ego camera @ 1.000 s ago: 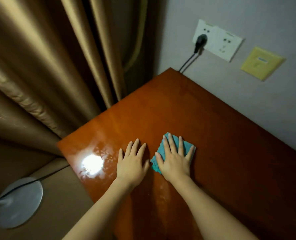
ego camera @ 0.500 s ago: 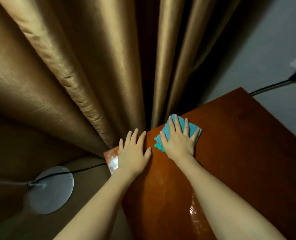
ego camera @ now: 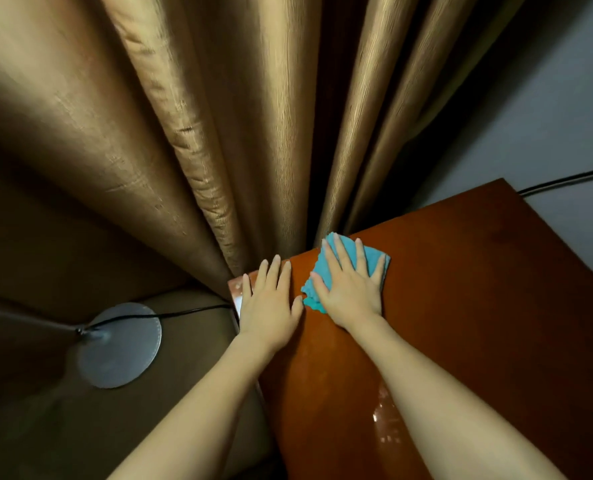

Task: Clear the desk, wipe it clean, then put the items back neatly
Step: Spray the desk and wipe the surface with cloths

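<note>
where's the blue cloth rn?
Head view: the blue cloth lies flat under the right hand at the desk's curtain-side edge, just right of the left hand.

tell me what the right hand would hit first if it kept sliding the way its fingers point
Probably the curtain: the right hand, flat on the cloth, points past the desk edge where the folds hang, though depth is unclear.

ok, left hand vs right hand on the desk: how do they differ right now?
The right hand presses flat on the blue cloth; the left hand rests bare on the desk. The left hand sits at the desk's corner, nearest the curtain; the right hand is further in along the curtain-side edge. Both lie palm down with straight, spread fingers.
</note>
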Action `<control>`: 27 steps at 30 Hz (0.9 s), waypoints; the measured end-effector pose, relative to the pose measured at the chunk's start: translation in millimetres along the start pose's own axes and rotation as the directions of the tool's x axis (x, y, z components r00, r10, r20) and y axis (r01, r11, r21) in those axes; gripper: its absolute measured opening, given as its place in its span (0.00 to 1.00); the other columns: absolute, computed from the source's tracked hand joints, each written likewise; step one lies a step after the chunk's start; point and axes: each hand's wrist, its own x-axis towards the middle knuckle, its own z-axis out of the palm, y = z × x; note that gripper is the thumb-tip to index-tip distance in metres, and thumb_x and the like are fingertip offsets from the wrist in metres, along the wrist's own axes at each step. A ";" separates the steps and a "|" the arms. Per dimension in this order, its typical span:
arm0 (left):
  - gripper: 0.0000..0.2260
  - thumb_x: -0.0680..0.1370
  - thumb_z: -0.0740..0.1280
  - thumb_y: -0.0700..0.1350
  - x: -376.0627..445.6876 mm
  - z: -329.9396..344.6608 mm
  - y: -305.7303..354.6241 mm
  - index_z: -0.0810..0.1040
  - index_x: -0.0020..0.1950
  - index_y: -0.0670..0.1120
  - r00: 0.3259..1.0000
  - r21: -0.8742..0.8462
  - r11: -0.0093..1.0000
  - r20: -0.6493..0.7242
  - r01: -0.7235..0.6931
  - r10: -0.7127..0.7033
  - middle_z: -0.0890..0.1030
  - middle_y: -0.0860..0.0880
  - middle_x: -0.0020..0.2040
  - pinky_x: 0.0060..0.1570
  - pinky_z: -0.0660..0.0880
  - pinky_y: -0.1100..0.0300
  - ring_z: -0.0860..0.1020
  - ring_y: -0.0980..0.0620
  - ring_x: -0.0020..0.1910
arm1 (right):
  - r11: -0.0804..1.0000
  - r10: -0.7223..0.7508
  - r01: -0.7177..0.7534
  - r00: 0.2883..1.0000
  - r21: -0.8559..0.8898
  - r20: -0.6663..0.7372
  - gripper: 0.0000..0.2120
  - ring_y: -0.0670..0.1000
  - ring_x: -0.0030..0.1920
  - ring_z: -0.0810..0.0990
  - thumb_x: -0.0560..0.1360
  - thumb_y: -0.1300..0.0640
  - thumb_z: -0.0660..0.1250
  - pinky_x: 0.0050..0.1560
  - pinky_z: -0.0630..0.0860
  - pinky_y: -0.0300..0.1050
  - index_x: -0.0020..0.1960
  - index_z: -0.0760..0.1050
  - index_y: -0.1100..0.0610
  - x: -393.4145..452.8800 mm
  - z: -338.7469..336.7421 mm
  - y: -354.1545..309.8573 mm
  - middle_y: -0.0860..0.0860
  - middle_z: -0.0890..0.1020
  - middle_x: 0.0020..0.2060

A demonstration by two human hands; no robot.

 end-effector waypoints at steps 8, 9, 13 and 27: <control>0.28 0.82 0.52 0.56 -47.5 13.5 14.2 0.44 0.78 0.49 0.998 -0.005 1.000 0.058 -0.015 0.016 0.42 0.50 0.78 0.73 0.40 0.48 0.39 0.49 0.77 | 0.995 0.077 -0.077 0.997 0.063 -0.007 0.36 0.57 0.77 0.42 0.72 0.35 0.29 0.71 0.42 0.68 0.77 0.38 0.47 -66.8 14.2 8.1 0.48 0.44 0.78; 0.28 0.82 0.51 0.56 -53.8 16.1 19.3 0.44 0.78 0.49 0.998 -0.002 1.000 0.063 -0.021 0.022 0.42 0.50 0.78 0.73 0.40 0.47 0.39 0.49 0.77 | 0.994 0.086 -0.086 0.996 0.066 -0.002 0.37 0.57 0.77 0.42 0.70 0.35 0.27 0.71 0.42 0.67 0.77 0.38 0.47 -78.5 16.8 11.3 0.48 0.44 0.78; 0.28 0.82 0.50 0.55 -81.6 30.5 48.8 0.44 0.78 0.48 0.992 0.025 0.996 0.097 -0.084 0.081 0.42 0.49 0.79 0.73 0.40 0.45 0.39 0.48 0.77 | 0.985 0.143 -0.142 0.990 0.098 -0.012 0.37 0.56 0.77 0.43 0.70 0.35 0.28 0.70 0.41 0.68 0.77 0.40 0.46 -127.3 24.8 29.1 0.47 0.45 0.78; 0.27 0.82 0.50 0.54 -275.4 122.1 158.2 0.43 0.78 0.50 0.934 0.109 0.941 0.203 -0.321 0.295 0.41 0.50 0.78 0.73 0.38 0.44 0.38 0.47 0.76 | 0.881 0.457 -0.450 0.889 0.145 -0.018 0.36 0.55 0.77 0.43 0.70 0.34 0.28 0.70 0.39 0.68 0.75 0.37 0.46 -387.6 82.4 130.3 0.45 0.45 0.77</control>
